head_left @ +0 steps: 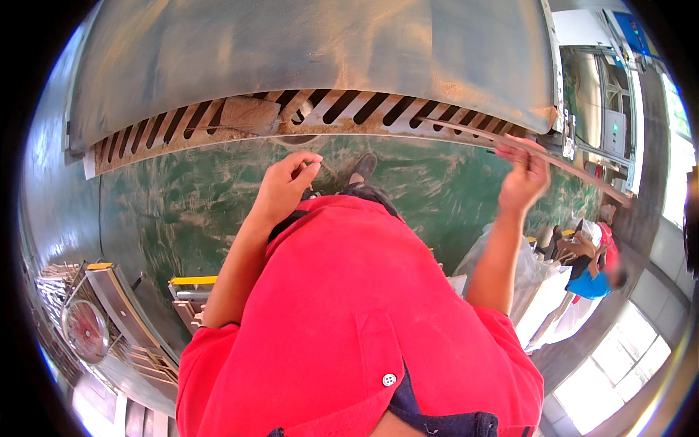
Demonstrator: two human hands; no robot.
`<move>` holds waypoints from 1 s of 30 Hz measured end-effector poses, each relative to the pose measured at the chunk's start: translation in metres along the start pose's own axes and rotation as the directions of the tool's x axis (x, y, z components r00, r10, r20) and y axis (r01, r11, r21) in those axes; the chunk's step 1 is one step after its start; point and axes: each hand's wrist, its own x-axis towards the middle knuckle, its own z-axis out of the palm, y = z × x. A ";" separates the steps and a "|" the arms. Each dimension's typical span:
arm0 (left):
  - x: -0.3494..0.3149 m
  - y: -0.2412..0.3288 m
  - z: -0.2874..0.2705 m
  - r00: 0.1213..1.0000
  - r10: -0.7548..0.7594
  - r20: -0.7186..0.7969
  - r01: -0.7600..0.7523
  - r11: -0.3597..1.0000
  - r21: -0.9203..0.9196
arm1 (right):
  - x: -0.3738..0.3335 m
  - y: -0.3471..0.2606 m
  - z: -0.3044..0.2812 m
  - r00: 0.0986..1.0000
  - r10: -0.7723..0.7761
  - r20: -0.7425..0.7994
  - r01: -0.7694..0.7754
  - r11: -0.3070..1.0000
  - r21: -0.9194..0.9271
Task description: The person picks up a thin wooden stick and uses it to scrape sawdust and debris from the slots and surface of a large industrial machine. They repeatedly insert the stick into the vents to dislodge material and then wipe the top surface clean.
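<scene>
My right hand (526, 175) is closed round a long, thin wooden strip (582, 173). One end of the strip reaches left over a slotted metal ledge (349, 109); the other slants down to the right. My left hand (285, 188) hangs in front of the ledge, fingers curled in and thumb near the index finger, with nothing visible in it. On the ledge's left half lies a flat brown piece (249, 115), dusty like the ledge around it.
A large grey metal machine cover (328, 51) rises behind the ledge. Dust streaks the green floor (211, 189). At lower left stand a fan (85, 331) and stacked wooden strips (153, 364). Another person (593, 266) sits at right beside plastic-wrapped material (477, 251); a control box (615, 133) stands farther back.
</scene>
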 end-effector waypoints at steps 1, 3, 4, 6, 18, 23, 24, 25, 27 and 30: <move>-0.003 -0.002 -0.001 1.000 -0.004 -0.010 0.004 1.000 -0.022 | -0.001 0.020 0.006 0.998 0.020 0.052 -0.023 0.998 0.058; -0.005 -0.001 -0.002 1.000 -0.009 -0.028 0.008 0.999 -0.040 | 0.005 0.045 0.012 0.988 0.064 0.141 -0.083 0.987 0.137; -0.008 0.001 -0.003 0.999 -0.016 -0.034 0.015 0.999 -0.039 | 0.010 0.053 0.012 0.979 0.095 0.180 -0.123 0.980 0.154; -0.014 0.000 -0.005 0.999 -0.034 -0.036 0.033 0.999 -0.037 | 0.010 0.071 0.010 0.954 0.180 0.241 -0.222 0.962 0.161; -0.013 0.008 0.004 0.997 -0.053 -0.063 0.049 0.996 -0.073 | 0.001 0.128 0.037 0.699 0.565 0.438 -0.645 0.763 0.044; -0.011 0.012 0.008 0.997 -0.056 -0.059 0.055 0.998 -0.027 | 0.008 0.139 -0.002 0.796 0.477 0.373 -0.571 0.795 0.204; -0.011 0.013 0.010 0.997 -0.058 -0.056 0.056 0.998 -0.027 | 0.011 0.144 -0.015 0.826 0.448 0.342 -0.532 0.819 0.215; -0.011 0.014 0.011 0.997 -0.059 -0.056 0.058 0.998 -0.027 | 0.016 0.146 -0.031 0.859 0.411 0.306 -0.484 0.845 0.225; -0.012 0.014 0.012 0.996 -0.065 -0.065 0.064 0.998 -0.025 | 0.024 0.128 -0.045 0.905 0.367 0.215 -0.413 0.879 0.239; -0.010 0.014 0.015 0.997 -0.062 -0.054 0.062 0.998 -0.013 | 0.034 0.127 -0.049 0.904 0.347 0.251 -0.385 0.915 0.123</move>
